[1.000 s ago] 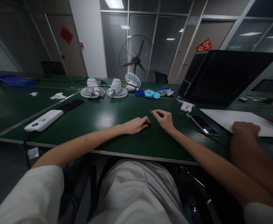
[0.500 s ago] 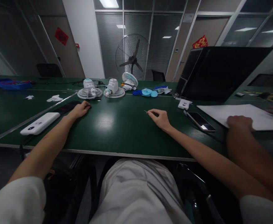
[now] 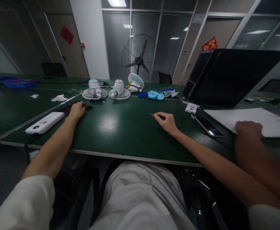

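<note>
My right hand (image 3: 166, 122) is held over the green table with thumb and forefinger pinched on a thin pale needle-like stick (image 3: 151, 114), whose tip points left. My left hand (image 3: 77, 110) lies on the left side of the table, fingers bent down and close together. Under and beside it is a flat dark object (image 3: 66, 110), partly covered by the hand. A small dark piece (image 3: 89, 108) shows just right of the fingertips. What the left fingers grip, if anything, is hidden.
A white power bank-like device (image 3: 45, 123) lies near my left forearm. Small white fans (image 3: 119, 92) and blue gloves (image 3: 155, 95) sit at the back. A phone (image 3: 208, 126), a large black monitor-like case (image 3: 235, 76) and another person's hand (image 3: 249, 128) on white paper (image 3: 274, 119) are at right.
My left hand has moved a little left onto the flat dark object, uncovering the small dark piece. The right hand keeps its pinch on the stick. The whole view has shifted slightly.
</note>
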A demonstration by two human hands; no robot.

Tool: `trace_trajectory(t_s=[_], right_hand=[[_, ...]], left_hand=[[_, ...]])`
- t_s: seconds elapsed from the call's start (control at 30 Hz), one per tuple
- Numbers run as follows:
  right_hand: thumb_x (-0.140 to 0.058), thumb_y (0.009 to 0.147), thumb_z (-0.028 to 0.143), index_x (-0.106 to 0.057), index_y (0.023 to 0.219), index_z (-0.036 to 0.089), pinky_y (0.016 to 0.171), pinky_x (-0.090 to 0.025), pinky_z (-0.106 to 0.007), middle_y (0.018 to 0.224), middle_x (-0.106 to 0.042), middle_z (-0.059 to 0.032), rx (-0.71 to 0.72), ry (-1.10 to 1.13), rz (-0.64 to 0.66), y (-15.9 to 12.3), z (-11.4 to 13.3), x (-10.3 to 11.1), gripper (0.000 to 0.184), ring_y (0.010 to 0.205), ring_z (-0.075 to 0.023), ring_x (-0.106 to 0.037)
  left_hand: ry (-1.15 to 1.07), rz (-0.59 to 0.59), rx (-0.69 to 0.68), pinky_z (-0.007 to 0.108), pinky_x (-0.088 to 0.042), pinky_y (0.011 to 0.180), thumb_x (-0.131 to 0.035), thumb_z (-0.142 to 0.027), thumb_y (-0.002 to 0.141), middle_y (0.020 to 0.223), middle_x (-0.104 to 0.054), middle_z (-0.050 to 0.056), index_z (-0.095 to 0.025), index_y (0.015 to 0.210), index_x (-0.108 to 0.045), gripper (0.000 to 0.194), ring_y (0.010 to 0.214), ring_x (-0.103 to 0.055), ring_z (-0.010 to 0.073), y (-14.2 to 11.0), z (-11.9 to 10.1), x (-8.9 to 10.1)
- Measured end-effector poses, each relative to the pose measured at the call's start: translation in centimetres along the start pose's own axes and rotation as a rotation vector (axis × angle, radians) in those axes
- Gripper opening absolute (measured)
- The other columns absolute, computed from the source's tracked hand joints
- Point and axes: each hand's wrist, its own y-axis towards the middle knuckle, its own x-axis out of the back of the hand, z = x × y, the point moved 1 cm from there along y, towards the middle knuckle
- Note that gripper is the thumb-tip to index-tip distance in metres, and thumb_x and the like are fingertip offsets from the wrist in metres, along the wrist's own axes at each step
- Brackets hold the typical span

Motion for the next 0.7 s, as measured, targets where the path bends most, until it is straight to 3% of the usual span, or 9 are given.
trace_trajectory(t_s=[0.13,0.27,0.43,0.57,0.7], right_hand=[[-0.06,0.102,0.043,-0.081,0.107,0.022,0.076,-0.056,-0.038,0.1,-0.081,-0.0061,-0.003,-0.019,0.03,0.1,-0.1,-0.2,0.03,0.086,-0.0252,-0.074],[-0.062,0.102,0.04,-0.08,0.111,0.025,0.085,-0.057,-0.038,0.107,-0.08,-0.0057,0.07,-0.081,0.151,0.0,-0.2,-0.8,0.026,0.095,-0.0254,-0.075],[-0.065,0.101,0.039,-0.077,0.123,0.028,0.077,-0.052,-0.033,0.112,-0.078,-0.0056,0.209,-0.232,0.325,-0.3,0.1,-1.4,0.027,0.092,-0.0225,-0.072],[-0.064,0.102,0.039,-0.077,0.121,0.027,0.072,-0.049,-0.031,0.112,-0.076,-0.0064,0.204,-0.284,0.329,-0.4,0.1,-1.4,0.026,0.088,-0.0218,-0.07],[-0.058,0.104,0.036,-0.075,0.114,0.024,0.077,-0.05,-0.032,0.11,-0.077,-0.0056,0.124,-0.142,0.373,-0.1,1.7,-1.4,0.023,0.09,-0.0215,-0.07]], left_hand=[[0.065,0.033,0.005,0.041,-0.052,0.103,-0.057,-0.019,0.086,0.115,-0.076,0.015,-0.014,0.106,-0.078,0.029,0.115,-0.067,0.0329,-0.4,-0.6,0.5],[0.12,0.02,-0.022,0.041,-0.051,0.105,-0.056,-0.016,0.088,0.12,-0.074,0.015,-0.015,0.114,-0.078,0.034,0.116,-0.066,0.0333,-0.5,-0.8,0.3],[0.186,0.018,-0.056,0.041,-0.051,0.103,-0.053,-0.012,0.088,0.125,-0.07,0.019,-0.012,0.119,-0.076,0.039,0.116,-0.066,0.0342,-0.3,-0.9,-0.1],[0.161,0.022,0.006,0.041,-0.051,0.101,-0.058,-0.014,0.083,0.119,-0.071,0.019,-0.011,0.116,-0.076,0.038,0.112,-0.066,0.0346,-0.4,-1.4,0.2],[0.107,0.012,0.038,0.044,-0.051,0.103,-0.059,-0.016,0.086,0.12,-0.071,0.019,-0.012,0.12,-0.074,0.037,0.114,-0.065,0.0364,-0.9,-1.5,0.6]])
